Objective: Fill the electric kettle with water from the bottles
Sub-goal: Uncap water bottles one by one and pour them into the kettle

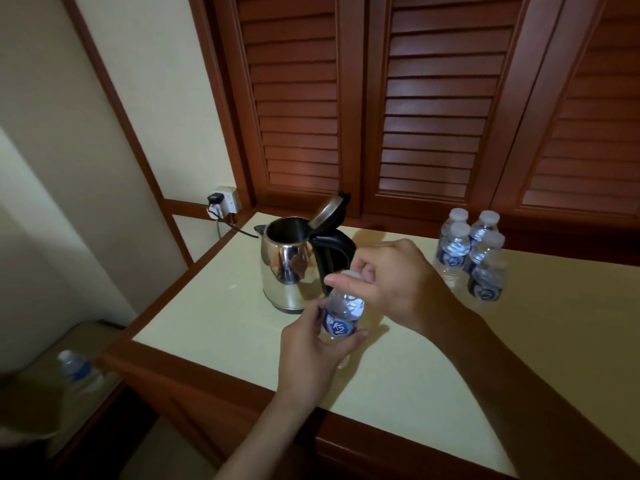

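Left grip (313, 348) holds bottle (341, 315); right grip (398, 282) pinches cap (351, 274)

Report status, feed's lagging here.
Left hand holds bottle; right hand on its cap. Kettle lid open. Path clear.

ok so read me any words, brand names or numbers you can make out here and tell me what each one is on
"K2": blue label of the bottle held in the left hand.
Smaller print under it: too blurred to read.
Labels on the four standing bottles: same round logo, not legible.
Kettle: no text visible.
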Tool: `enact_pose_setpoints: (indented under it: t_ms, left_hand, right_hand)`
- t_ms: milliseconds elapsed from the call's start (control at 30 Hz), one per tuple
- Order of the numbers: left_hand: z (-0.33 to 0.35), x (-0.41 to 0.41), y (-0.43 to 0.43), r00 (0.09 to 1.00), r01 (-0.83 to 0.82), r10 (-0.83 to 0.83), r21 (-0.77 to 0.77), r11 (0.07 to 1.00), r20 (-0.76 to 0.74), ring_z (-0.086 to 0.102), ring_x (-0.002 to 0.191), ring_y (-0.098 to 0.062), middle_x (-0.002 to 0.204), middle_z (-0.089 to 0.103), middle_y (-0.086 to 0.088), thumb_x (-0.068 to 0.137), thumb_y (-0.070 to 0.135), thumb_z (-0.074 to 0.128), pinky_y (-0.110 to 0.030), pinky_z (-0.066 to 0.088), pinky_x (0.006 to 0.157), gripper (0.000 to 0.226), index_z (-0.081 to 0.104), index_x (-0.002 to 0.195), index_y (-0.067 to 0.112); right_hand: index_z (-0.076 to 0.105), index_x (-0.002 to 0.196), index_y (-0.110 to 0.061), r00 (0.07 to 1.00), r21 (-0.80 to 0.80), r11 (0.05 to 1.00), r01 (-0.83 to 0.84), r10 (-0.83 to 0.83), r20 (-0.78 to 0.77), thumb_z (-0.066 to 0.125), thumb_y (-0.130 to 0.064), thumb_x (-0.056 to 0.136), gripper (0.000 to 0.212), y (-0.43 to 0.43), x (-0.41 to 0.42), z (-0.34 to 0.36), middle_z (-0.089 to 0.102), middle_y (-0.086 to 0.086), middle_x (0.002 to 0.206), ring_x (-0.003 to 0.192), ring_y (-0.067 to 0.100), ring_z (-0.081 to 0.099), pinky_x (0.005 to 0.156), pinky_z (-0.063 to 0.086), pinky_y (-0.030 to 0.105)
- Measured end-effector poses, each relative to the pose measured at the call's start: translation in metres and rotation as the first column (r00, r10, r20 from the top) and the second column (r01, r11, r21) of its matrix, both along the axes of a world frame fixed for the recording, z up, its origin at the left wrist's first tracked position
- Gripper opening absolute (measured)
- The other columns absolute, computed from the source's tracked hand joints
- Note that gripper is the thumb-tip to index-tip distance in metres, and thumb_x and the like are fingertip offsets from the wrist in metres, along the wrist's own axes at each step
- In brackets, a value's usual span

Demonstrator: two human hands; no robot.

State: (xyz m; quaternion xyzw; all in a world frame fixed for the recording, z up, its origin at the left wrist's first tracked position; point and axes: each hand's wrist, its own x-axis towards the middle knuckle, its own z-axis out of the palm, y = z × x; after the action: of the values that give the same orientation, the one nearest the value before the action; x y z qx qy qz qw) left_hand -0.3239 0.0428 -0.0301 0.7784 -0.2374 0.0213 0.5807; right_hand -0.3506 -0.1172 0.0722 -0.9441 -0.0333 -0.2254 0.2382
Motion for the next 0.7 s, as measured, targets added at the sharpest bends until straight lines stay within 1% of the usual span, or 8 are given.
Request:
enact_pose_setpoints:
  t_ms: [100, 300, 367, 433, 500, 567, 633, 700]
  left_hand:
    - [0.001, 0.008, 0.011, 1.0, 0.006, -0.005, 0.026, 1.0, -0.018, 0.071, 0.083, -0.007, 0.09, 0.075, 0.013, 0.07, 0.034, 0.091, -0.032, 0.058, 0.075, 0.043, 0.067, 0.104, 0.026]
    - [0.005, 0.026, 0.031, 0.998, 0.042, -0.041, 0.034, 0.999, -0.038, 0.072, 0.087, -0.007, 0.094, 0.076, 0.011, 0.07, 0.027, 0.092, -0.025, 0.056, 0.077, 0.046, 0.067, 0.109, 0.021]
    - [0.006, 0.032, 0.036, 0.997, 0.049, -0.048, 0.024, 0.999, -0.056, 0.072, 0.09, -0.008, 0.097, 0.075, 0.011, 0.071, 0.026, 0.092, -0.027, 0.057, 0.08, 0.049, 0.064, 0.111, 0.02]
    - [0.007, 0.038, 0.04, 0.995, 0.05, -0.05, 0.002, 0.999, -0.086, 0.072, 0.089, -0.006, 0.098, 0.075, 0.011, 0.07, 0.024, 0.092, -0.025, 0.056, 0.078, 0.051, 0.062, 0.111, 0.019]
    - [0.009, 0.045, 0.044, 0.993, 0.055, -0.057, -0.025, 0.998, -0.099, 0.072, 0.087, -0.006, 0.097, 0.075, 0.013, 0.071, 0.022, 0.092, -0.021, 0.055, 0.075, 0.05, 0.061, 0.11, 0.018]
    - [0.011, 0.054, 0.047, 0.995, 0.059, -0.062, -0.03, 0.998, -0.074, 0.072, 0.088, -0.006, 0.098, 0.075, 0.013, 0.071, 0.024, 0.091, -0.021, 0.055, 0.075, 0.05, 0.061, 0.111, 0.019]
    - [0.014, 0.062, 0.05, 0.996, 0.072, -0.074, -0.029, 0.997, -0.055, 0.071, 0.09, -0.006, 0.098, 0.075, 0.013, 0.07, 0.027, 0.091, -0.019, 0.055, 0.074, 0.051, 0.062, 0.112, 0.02]
    - [0.015, 0.072, 0.056, 0.993, 0.107, -0.109, -0.033, 0.994, -0.054, 0.071, 0.09, -0.007, 0.097, 0.075, 0.013, 0.069, 0.027, 0.091, -0.018, 0.053, 0.073, 0.051, 0.063, 0.111, 0.021]
  right_hand:
    - [0.062, 0.069, -0.018, 0.996, -0.054, 0.995, -0.087, 0.085, -0.039, 0.062, -0.058, 0.086, 0.043, 0.007, 0.011, 0.006, 0.052, -0.005, 0.061, 0.063, 0.014, 0.051, 0.062, 0.045, 0.037]
    - [0.073, 0.096, -0.024, 0.96, -0.067, 0.962, -0.264, 0.256, -0.111, 0.065, -0.037, 0.091, 0.016, 0.012, 0.024, 0.01, 0.051, -0.014, 0.077, 0.077, 0.004, 0.049, 0.067, 0.037, 0.024]
    - [0.072, 0.113, -0.023, 0.955, -0.061, 0.957, -0.284, 0.277, -0.111, 0.065, -0.033, 0.091, 0.025, 0.014, 0.029, 0.009, 0.05, -0.02, 0.082, 0.079, 0.001, 0.05, 0.068, 0.035, 0.016]
    - [0.07, 0.119, -0.025, 0.956, -0.039, 0.958, -0.284, 0.28, -0.091, 0.067, -0.04, 0.088, 0.035, 0.016, 0.034, 0.009, 0.055, -0.02, 0.084, 0.079, 0.002, 0.054, 0.067, 0.036, 0.012]
    - [0.071, 0.115, -0.025, 0.975, 0.001, 0.976, -0.219, 0.218, -0.05, 0.066, -0.059, 0.08, 0.049, 0.02, 0.039, 0.008, 0.061, -0.016, 0.082, 0.074, 0.005, 0.056, 0.063, 0.041, 0.017]
    - [0.073, 0.091, -0.017, 0.987, -0.059, 0.989, -0.139, 0.143, 0.074, 0.063, -0.066, 0.078, 0.051, 0.03, 0.045, 0.006, 0.059, -0.009, 0.067, 0.061, 0.012, 0.053, 0.056, 0.042, 0.028]
    - [0.059, 0.065, -0.013, 0.971, -0.141, 0.987, -0.083, 0.112, 0.212, 0.066, -0.059, 0.081, 0.049, 0.043, 0.051, 0.004, 0.046, -0.008, 0.054, 0.049, 0.012, 0.042, 0.05, 0.036, 0.025]
    - [0.047, 0.059, -0.017, 0.979, -0.118, 0.992, -0.038, 0.061, 0.194, 0.07, -0.048, 0.083, 0.045, 0.052, 0.059, 0.005, 0.04, -0.008, 0.053, 0.048, 0.009, 0.036, 0.051, 0.028, 0.015]
